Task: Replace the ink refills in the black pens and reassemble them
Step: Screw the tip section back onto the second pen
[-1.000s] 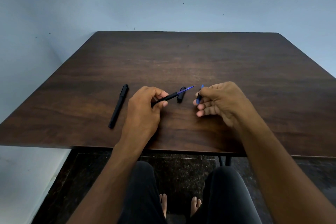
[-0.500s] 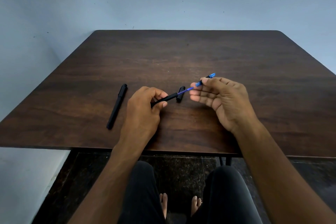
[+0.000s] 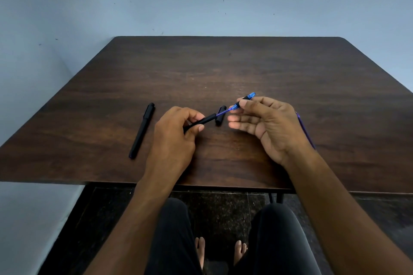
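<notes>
While the left hand point(image 3: 176, 140) grips a slim black pen barrel point(image 3: 201, 121) at frame centre, the right hand point(image 3: 266, 123) pinches a blue-tipped refill section point(image 3: 242, 101) between thumb and forefinger, its other fingers point(image 3: 237, 125) loosely extended. A thin blue refill point(image 3: 222, 113) joins both pieces. On the dark wooden desk point(image 3: 223, 69) lie a black cap point(image 3: 220, 115) just behind and a whole black pen point(image 3: 143, 129) at left.
</notes>
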### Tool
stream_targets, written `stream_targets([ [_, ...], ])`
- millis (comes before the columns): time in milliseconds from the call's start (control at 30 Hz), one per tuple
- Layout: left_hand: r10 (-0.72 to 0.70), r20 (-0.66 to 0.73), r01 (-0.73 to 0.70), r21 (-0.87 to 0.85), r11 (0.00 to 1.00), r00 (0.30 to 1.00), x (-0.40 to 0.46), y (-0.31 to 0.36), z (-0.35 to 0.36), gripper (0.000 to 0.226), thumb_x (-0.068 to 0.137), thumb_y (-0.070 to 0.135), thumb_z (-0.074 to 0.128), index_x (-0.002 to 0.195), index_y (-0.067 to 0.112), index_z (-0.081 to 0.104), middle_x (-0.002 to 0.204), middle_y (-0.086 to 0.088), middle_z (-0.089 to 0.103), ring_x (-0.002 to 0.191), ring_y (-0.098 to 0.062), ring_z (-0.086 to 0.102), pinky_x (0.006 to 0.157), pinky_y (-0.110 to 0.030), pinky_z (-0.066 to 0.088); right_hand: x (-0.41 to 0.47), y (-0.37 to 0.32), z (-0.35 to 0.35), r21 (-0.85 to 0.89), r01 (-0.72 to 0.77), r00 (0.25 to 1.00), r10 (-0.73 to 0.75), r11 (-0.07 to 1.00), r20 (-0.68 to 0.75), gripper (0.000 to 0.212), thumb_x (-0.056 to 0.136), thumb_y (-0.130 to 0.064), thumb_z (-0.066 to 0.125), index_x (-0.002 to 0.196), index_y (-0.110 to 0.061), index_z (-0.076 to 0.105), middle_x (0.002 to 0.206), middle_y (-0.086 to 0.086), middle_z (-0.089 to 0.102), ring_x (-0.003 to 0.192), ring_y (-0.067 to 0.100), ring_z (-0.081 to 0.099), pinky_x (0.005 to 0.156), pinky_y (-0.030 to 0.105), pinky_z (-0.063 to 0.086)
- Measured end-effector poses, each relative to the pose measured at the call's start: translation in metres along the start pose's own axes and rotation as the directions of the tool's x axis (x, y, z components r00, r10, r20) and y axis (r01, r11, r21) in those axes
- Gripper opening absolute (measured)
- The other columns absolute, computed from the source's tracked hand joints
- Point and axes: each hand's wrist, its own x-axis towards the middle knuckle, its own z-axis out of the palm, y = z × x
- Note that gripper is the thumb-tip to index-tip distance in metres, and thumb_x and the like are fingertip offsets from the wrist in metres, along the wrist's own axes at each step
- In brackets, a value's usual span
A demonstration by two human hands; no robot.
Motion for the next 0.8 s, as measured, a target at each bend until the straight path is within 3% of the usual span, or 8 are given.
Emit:
stream_targets([
  [300,0.018,0.002,-0.018,0.006,1.0,1.0,0.0001,0.0,0.0012,0.021,0.085,0.011,0.075,0.099,0.026,0.071,0.091,0.016,0.059,0.086,0.006,0.054,0.077,0.001,0.036,-0.0004,0.0009,0.0012,-0.008,-0.012,1.0,0.012,1.0,0.029,0.021,0.089,0.002,0.067,0.107,0.013,0.065,0.093,0.03,0.074,0.085,0.041,0.075,0.076,0.044,0.063],
  [800,0.086,0.009,-0.086,0.018,0.996,0.996,0.0008,-0.0046,0.0039,0.02,0.084,0.012,0.075,0.098,0.025,0.07,0.091,0.015,0.059,0.084,0.002,0.054,0.076,-0.005,0.038,-0.0009,0.0077,0.003,-0.098,-0.007,0.993,0.019,0.995,0.115,0.014,0.087,0.005,0.069,0.101,0.01,0.068,0.092,0.026,0.075,0.079,0.04,0.073,0.071,0.041,0.063],
])
